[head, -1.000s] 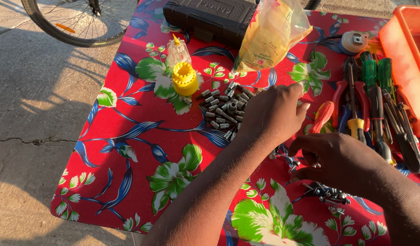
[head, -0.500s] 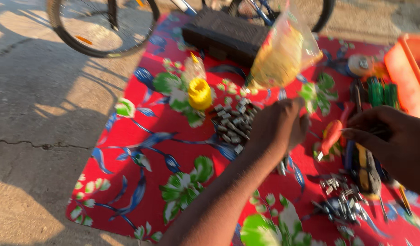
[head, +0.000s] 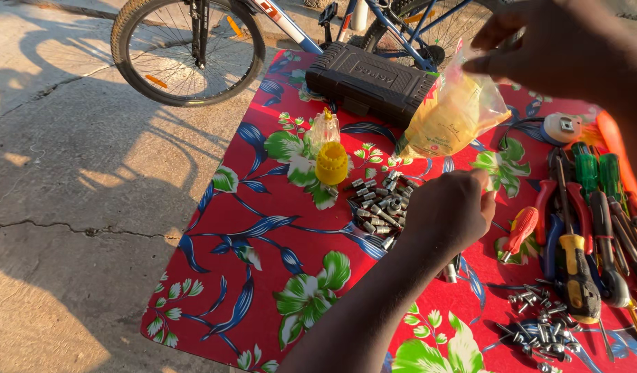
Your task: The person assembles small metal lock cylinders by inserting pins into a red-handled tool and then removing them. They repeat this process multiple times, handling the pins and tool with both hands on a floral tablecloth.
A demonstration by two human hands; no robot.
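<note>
Red floral cloth [head: 263,207] covers the tabletop. A black moulded case [head: 370,81] lies closed at the far edge; its contents cannot be seen. Beside it a yellow plastic bag [head: 450,121] stands slumped, and what it holds is hard to make out through the film. A small clear bottle with a yellow cap [head: 330,153] lies on the cloth near a loose pile of metal sockets [head: 381,204].

The left hand [head: 451,213] rests at the right edge of that pile, fingers curled downward. The back of the hand hides the fingertips, so whether its grip encloses a socket cannot be told.

The right hand [head: 546,45] is raised above the bag, close to the camera and partly cut off by the upper frame edge; its grip is loosely spread and holds nothing visible.

Pliers and screwdrivers [head: 581,214] lie in a row at the right, with a scatter of screws [head: 539,328] in front of them. An orange container [head: 619,162] is cut off at the right edge. A bicycle [head: 194,48] stands behind the tabletop.
</note>
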